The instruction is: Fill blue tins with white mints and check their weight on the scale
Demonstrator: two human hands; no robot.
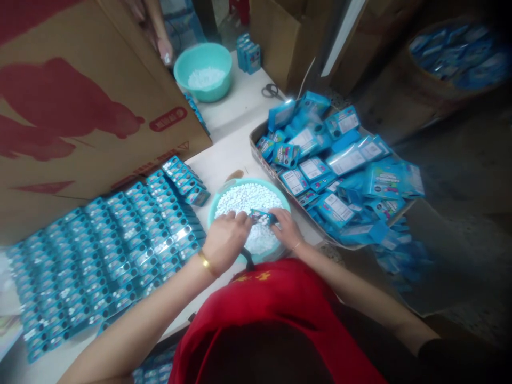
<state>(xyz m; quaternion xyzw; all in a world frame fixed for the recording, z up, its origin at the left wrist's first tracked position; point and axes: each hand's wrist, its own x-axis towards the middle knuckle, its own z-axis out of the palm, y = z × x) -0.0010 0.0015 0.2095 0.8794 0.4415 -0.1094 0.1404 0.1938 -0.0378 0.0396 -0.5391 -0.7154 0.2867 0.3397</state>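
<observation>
A small blue box [262, 215] is held between my two hands, over a turquoise bowl [286, 198] of small white pellets [248, 196]. My left hand [229, 239], with a gold band on its wrist, is closed at the box's left end. The fingers of my right hand [286, 229] pinch its right end. White pellets show at the box's opening; whether they lie inside it or behind it, I cannot tell. Left of the bowl stand rows of similar blue boxes [132, 250], with white bits at their tops.
A shallow carton [262, 152] heaped with blue boxes stands right of the bowl. A large printed cardboard box [100, 69] rises at left. Farther back are scissors [272, 91], a second turquoise bowl [219, 96] and another person's hand [165, 50]. Blue packs [460, 53] fill a container at upper right.
</observation>
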